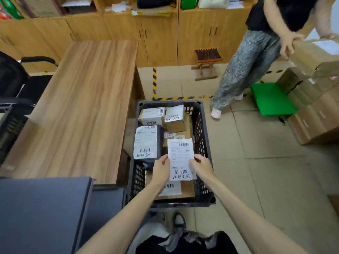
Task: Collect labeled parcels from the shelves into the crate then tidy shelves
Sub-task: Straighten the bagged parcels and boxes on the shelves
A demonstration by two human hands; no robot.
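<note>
Counter (78, 107) left, bare wood. Left hand (161, 169) pinches parcel (181, 160) by left edge; right hand (201, 166) pinches right edge, parcel held label-up over crate (201, 129) already holding several parcels. Step: collecting. Next: lower parcel flat onto free spot, release both hands.

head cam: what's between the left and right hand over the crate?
The flat white labeled parcel, pinched at its left edge by the left hand and at its right edge by the right hand, above the dark crate. Head view only.
</note>
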